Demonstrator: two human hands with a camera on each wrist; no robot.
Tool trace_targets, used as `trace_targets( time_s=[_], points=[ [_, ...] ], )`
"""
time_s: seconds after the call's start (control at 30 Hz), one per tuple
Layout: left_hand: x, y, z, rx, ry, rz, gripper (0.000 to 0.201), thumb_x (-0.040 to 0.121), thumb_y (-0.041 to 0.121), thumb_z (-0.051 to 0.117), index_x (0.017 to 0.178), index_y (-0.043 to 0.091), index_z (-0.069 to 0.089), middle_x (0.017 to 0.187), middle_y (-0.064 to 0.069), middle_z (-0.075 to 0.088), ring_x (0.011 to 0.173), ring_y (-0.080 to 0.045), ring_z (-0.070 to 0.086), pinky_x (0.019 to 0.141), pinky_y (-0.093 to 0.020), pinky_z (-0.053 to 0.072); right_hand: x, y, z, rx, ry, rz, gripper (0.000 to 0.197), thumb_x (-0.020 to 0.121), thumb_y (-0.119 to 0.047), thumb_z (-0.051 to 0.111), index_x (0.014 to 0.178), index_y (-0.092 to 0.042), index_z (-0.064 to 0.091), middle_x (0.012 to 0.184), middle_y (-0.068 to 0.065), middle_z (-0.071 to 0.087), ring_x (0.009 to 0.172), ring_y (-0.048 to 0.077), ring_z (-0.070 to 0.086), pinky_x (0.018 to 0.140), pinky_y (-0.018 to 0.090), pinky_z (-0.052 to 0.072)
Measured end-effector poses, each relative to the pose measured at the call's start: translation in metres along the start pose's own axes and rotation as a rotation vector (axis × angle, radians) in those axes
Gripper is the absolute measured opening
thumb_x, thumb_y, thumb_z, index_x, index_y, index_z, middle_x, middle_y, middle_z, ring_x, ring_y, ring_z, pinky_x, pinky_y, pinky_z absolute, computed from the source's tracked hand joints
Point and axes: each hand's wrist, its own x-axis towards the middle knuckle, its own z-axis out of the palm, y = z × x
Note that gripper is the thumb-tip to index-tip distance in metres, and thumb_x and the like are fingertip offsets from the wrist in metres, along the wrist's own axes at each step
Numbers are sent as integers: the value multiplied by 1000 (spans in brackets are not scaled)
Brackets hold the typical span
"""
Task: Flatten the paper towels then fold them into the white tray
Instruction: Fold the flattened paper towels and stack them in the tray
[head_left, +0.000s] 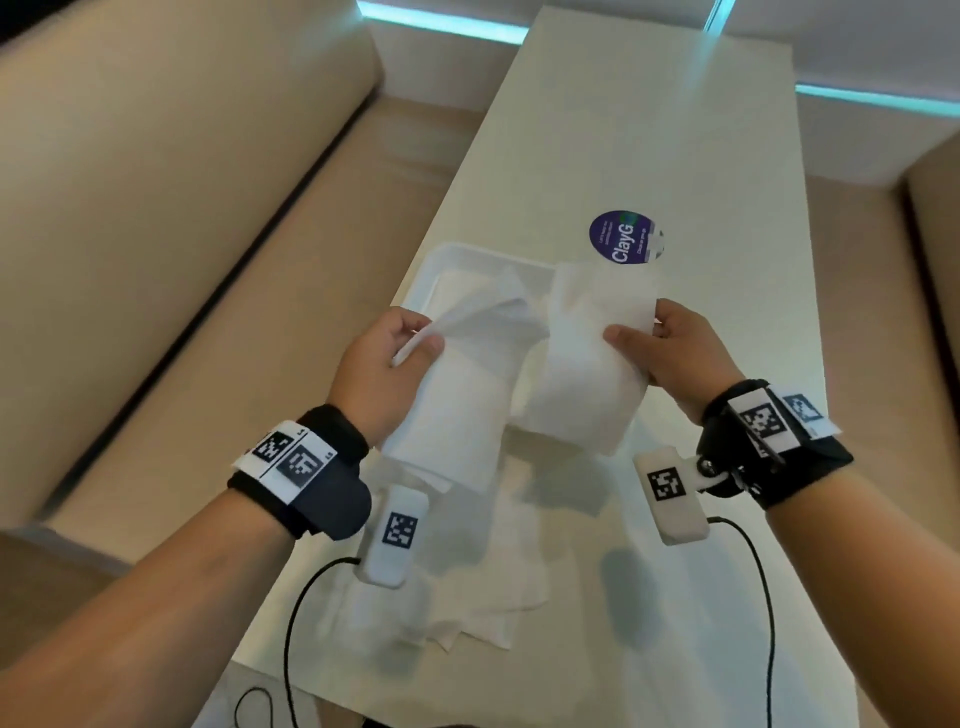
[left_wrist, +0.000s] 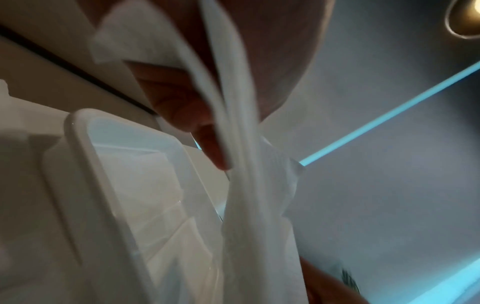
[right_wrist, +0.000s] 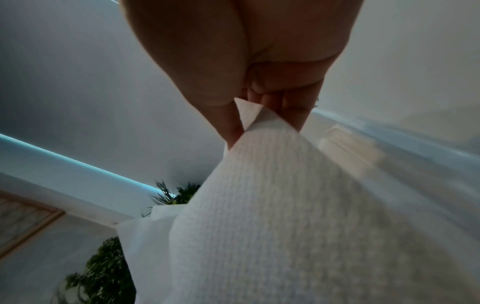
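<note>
I hold a white paper towel (head_left: 519, 374) up above the table, its middle sagging between my hands. My left hand (head_left: 410, 343) pinches its left edge between thumb and fingers; the left wrist view shows the towel (left_wrist: 249, 205) hanging past my fingers (left_wrist: 207, 144). My right hand (head_left: 639, 332) pinches the right edge, and the right wrist view shows the corner of the towel (right_wrist: 272, 205) held between thumb and fingers (right_wrist: 296, 111). The white tray (head_left: 441, 254) sits on the table just behind the towel, with a folded towel inside (left_wrist: 166, 226).
More white paper towels (head_left: 467, 587) lie loose on the white table (head_left: 727, 364) below my wrists. A round purple sticker (head_left: 623, 236) is behind the held towel. Beige sofa cushions (head_left: 156, 208) flank the table on the left and right. Cables (head_left: 291, 623) trail off the front edge.
</note>
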Motion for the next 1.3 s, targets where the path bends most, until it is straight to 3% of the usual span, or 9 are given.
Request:
trace_targets(
  time_s=[0.13, 0.33, 0.53, 0.67, 0.73, 0.83, 1.0, 1.2, 1.3],
  points=[
    [32, -5, 3, -94, 80, -99, 9, 92, 26, 61, 101, 22, 60, 103, -4, 70, 96, -25, 66, 92, -48, 52, 28, -5, 6, -42, 49, 81, 29, 85, -19, 69, 109, -14, 54, 109, 10, 66, 96, 29, 66, 85, 49, 55],
    [73, -7, 12, -75, 49, -168, 31, 90, 30, 60, 117, 16, 57, 114, -3, 67, 104, -22, 64, 98, -47, 49, 66, 1, 17, -286, 17, 203, 48, 82, -22, 71, 121, -5, 49, 117, 14, 61, 103, 34, 62, 86, 50, 54],
    [87, -6, 5, -106, 82, -157, 20, 93, 20, 59, 112, 15, 57, 104, 0, 71, 97, -19, 68, 94, -40, 52, 83, 8, 36, -401, 1, 310, 52, 82, -13, 71, 124, -4, 41, 123, 14, 52, 107, 35, 57, 73, 48, 58],
    [85, -11, -3, -141, 66, -144, 6, 94, 18, 58, 100, 21, 58, 101, 2, 72, 95, -18, 69, 90, -36, 53, 86, 15, 42, -494, -22, 375, 54, 83, -9, 69, 125, -2, 36, 114, 15, 52, 75, 25, 58, 55, 35, 55],
    [84, -13, -4, -148, 62, -137, 6, 95, 18, 58, 99, 22, 58, 101, 2, 72, 95, -17, 69, 88, -33, 53, 87, 18, 42, -566, -30, 388, 56, 82, -11, 71, 124, -2, 36, 110, 16, 53, 73, 24, 57, 63, 38, 58],
    [83, -14, -2, -185, 54, -129, 11, 95, 15, 57, 107, 14, 58, 104, 2, 72, 96, -16, 67, 87, -28, 51, 89, 22, 42, -639, -48, 351, 69, 81, -13, 72, 135, -3, 31, 115, 16, 53, 99, 33, 57, 84, 41, 54],
    [83, -18, 4, -200, 50, -127, 28, 95, 16, 58, 122, 7, 54, 117, -3, 68, 109, -17, 64, 101, -34, 46, 94, 24, 43, -634, -4, 255, 67, 81, -14, 72, 134, -6, 33, 127, 17, 52, 113, 34, 53, 85, 37, 46],
    [81, -18, 7, -198, 36, -126, 23, 96, 14, 56, 118, 9, 54, 114, -2, 68, 99, -13, 65, 94, -27, 50, 95, 28, 44, -656, -7, 364, 86, 81, -10, 73, 143, -2, 15, 130, 18, 48, 115, 35, 53, 86, 37, 46],
    [81, -18, 6, -205, 41, -130, 24, 96, 13, 57, 119, 9, 54, 112, -2, 69, 102, -17, 66, 97, -35, 49, 95, 32, 48, -636, 12, 349, 86, 84, -6, 65, 147, -5, 6, 112, 15, 51, 108, 34, 56, 89, 43, 51]
  ],
)
